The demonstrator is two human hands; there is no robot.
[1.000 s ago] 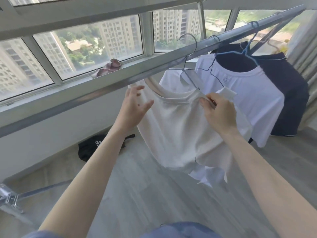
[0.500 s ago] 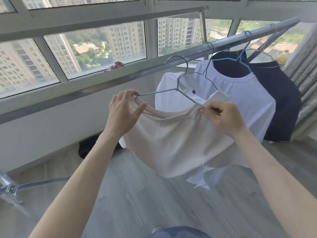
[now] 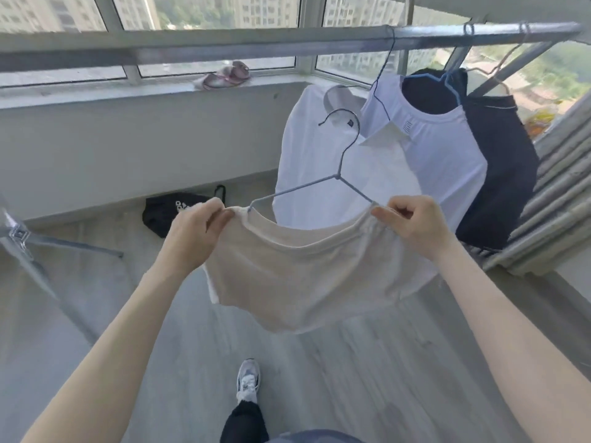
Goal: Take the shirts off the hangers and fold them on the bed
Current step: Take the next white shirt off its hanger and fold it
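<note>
Shirt (image 3: 303,266) held below rail (image 3: 256,46) — grey floor (image 3: 351,378) underfoot.

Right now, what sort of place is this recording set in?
Probably an enclosed high-rise balcony for drying laundry: a metal clothes rail holds hung shirts, and windows overlook apartment towers.

Daylight comes in through a row of windows (image 3: 208,14) along the far side, with tower blocks and green trees outside. Under them runs a pale sill (image 3: 96,94), and a small pink thing (image 3: 227,76) lies on it. The wall (image 3: 128,145) below is plain grey-white. A metal rail (image 3: 224,47) crosses in front of the glass, its leg (image 3: 19,235) at the left. The floor (image 3: 351,378) is grey planks, and a black bag (image 3: 172,209) lies by the wall. A ribbed grey curtain (image 3: 559,193) hangs at the right.
</note>
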